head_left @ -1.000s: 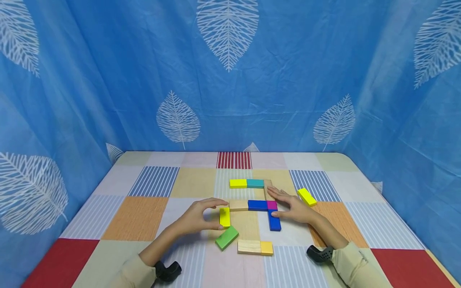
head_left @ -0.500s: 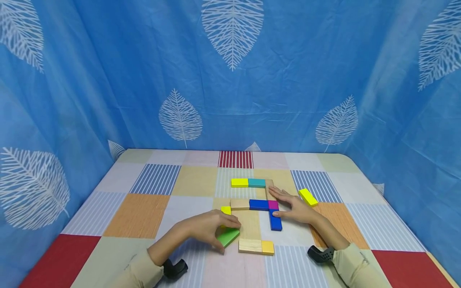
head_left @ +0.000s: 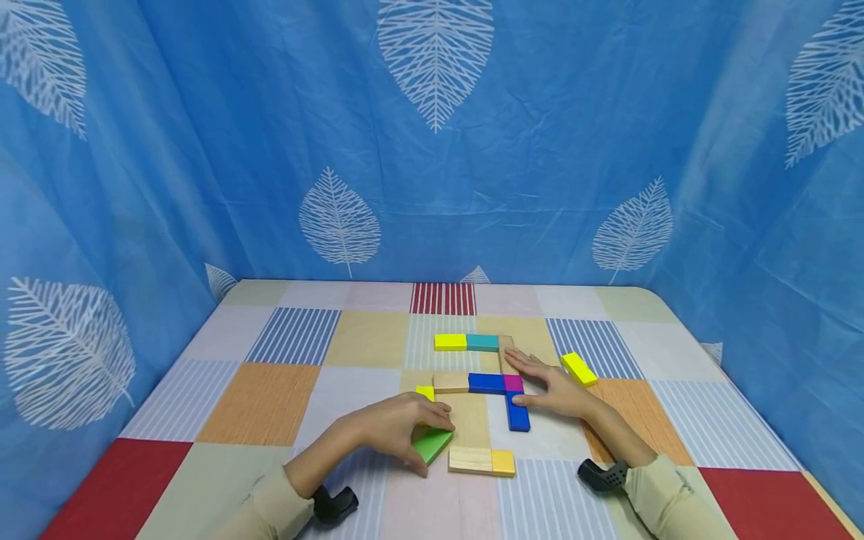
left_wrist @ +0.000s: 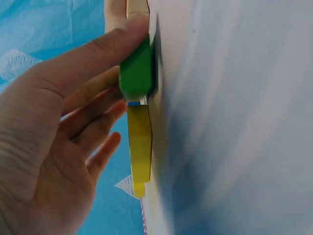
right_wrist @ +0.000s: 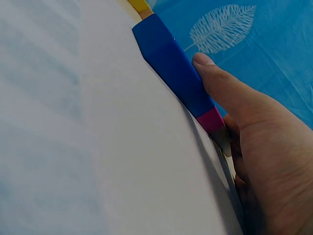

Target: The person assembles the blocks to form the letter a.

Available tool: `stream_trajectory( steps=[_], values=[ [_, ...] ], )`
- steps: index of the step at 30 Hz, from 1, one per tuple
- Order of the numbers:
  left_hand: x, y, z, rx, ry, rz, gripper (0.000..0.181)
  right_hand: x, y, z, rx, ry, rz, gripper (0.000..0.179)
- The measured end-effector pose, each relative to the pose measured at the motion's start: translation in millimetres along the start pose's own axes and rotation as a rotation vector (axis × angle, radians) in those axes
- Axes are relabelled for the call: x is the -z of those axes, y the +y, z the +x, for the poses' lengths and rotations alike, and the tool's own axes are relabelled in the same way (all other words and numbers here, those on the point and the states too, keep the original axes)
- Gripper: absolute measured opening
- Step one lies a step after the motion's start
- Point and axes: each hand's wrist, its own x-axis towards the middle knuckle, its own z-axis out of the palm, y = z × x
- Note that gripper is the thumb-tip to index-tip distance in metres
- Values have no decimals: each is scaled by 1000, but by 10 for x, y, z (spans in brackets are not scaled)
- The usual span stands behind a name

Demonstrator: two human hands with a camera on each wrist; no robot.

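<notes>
My left hand [head_left: 397,425] pinches a green wooden block [head_left: 436,447] between thumb and fingers, low over the table or on it; in the left wrist view the thumb presses its near end. Partly behind that hand lies a yellow block [left_wrist: 140,143]. My right hand [head_left: 562,391] rests with extended fingers beside a line of blocks. Its thumb touches a blue block [head_left: 518,412], while its fingertips lie at a plain wooden block [head_left: 506,352]. A small magenta block [head_left: 513,383] sits between these two.
A yellow block [head_left: 450,343] and a teal block [head_left: 482,343] form the far row. Another plain block [head_left: 451,383] joins a blue one [head_left: 486,383]. Nearer are a plain block [head_left: 470,460] and an orange one [head_left: 502,463]. A loose yellow block [head_left: 579,369] lies right.
My left hand has moved right and nearer, from beside the yellow block to the green block, which it now grips. The green block has shifted slightly. The right hand stays in place.
</notes>
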Motion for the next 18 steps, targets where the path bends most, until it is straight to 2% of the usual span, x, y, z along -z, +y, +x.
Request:
stream_trajectory(
  steps=[8,15,18],
  values=[
    [27,30,245,-7,12,-1,64,-31,6,-2,1,1,11,78],
    [8,80,361,-35,-77,2,63,-24,-6,-8,10,1,-7,77],
    [14,78,365,-41,-81,-3,66,-10,-2,-8,4,11,-9,77]
  ],
)
